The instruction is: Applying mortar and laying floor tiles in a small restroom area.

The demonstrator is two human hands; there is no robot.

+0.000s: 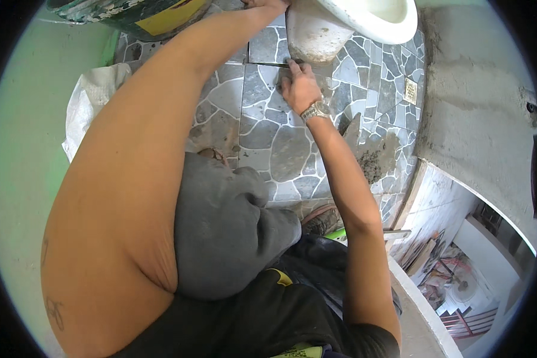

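My right hand [303,90], a metal watch [316,111] on its wrist, reaches down to the stone-patterned floor tiles [289,149]. Its fingers are spread and touch the floor at the near edge of a tile [264,46], where a dark gap shows, beside the foot of a white toilet [319,36]. Stretched far forward, my left hand [265,3] is mostly cut off by the upper edge, left of the toilet; its fingers are too hidden to read. Right of my right wrist lies a pointed grey piece [352,129], perhaps a trowel blade.
A paint-stained bucket [155,18] stands at the far left above a white sack [95,89]. Wet mortar [376,158] smears the floor at right, with a square drain [410,91] beyond. A rough grey wall [477,89] and a doorway edge [413,191] bound the right.
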